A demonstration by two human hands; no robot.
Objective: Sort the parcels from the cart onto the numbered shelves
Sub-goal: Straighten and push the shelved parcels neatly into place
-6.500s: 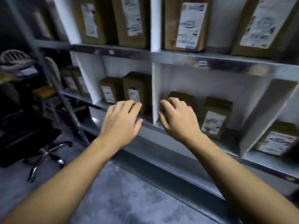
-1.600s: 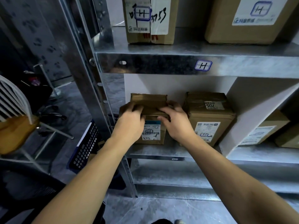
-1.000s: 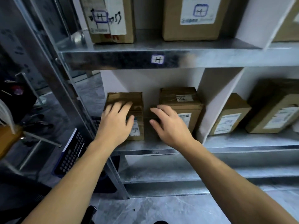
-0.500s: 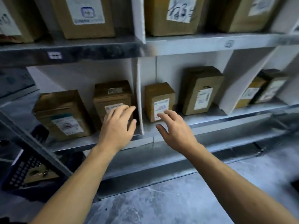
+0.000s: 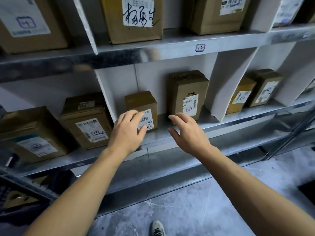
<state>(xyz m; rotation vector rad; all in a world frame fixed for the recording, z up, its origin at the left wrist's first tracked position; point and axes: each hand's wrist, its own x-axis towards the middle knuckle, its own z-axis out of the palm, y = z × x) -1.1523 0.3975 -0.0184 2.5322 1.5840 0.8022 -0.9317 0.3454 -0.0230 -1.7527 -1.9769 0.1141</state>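
Observation:
A metal shelf [image 5: 170, 133] runs across the view, split by white dividers. In its middle compartment stand a small brown parcel [image 5: 144, 103] and a taller brown parcel [image 5: 187, 92]. My left hand [image 5: 127, 132] hovers in front of the small parcel with relaxed fingers, covering part of its label; whether it touches is unclear. My right hand [image 5: 187, 133] floats open just before the tall parcel, holding nothing. Two more parcels [image 5: 87, 120] [image 5: 32, 137] stand in the compartment to the left. The cart is out of view.
White dividers [image 5: 219, 86] [image 5: 105, 92] bound the middle compartment. Two parcels [image 5: 242, 96] [image 5: 265, 86] stand in the right compartment. The upper shelf [image 5: 201, 47], tagged 1-2, carries larger parcels [image 5: 134, 19]. A dark crate [image 5: 18, 193] sits low left; my shoe [image 5: 157, 229] is on grey floor.
The parcel both hands held in the left compartment has been let go and stands there. My view and both empty hands have shifted right to the middle compartment.

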